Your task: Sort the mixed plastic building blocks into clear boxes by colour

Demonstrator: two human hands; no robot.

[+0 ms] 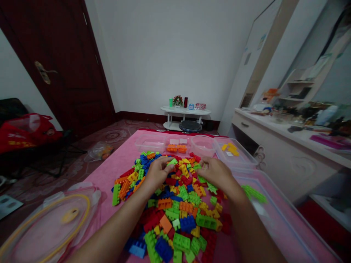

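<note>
A wide heap of toy building bricks [187, 207] in green, blue, red, orange and yellow covers the middle of the pink tabletop. Over its far left part, my left hand [158, 171] pinches a small light green brick [172, 162] between thumb and fingers. My right hand [216, 172] is at the heap's far right side, its fingers curled together. Green bricks lie just by those fingertips, and whatever the fingers may hold is too small to make out.
Along the far edge stand a clear tub [150, 141], a box with orange bricks [177, 148], a round tub [203, 145] and a box with yellow bricks [231, 149]. A large clear bin [276, 212] holding green bricks is at right. Clear lids [52, 223] lie at left.
</note>
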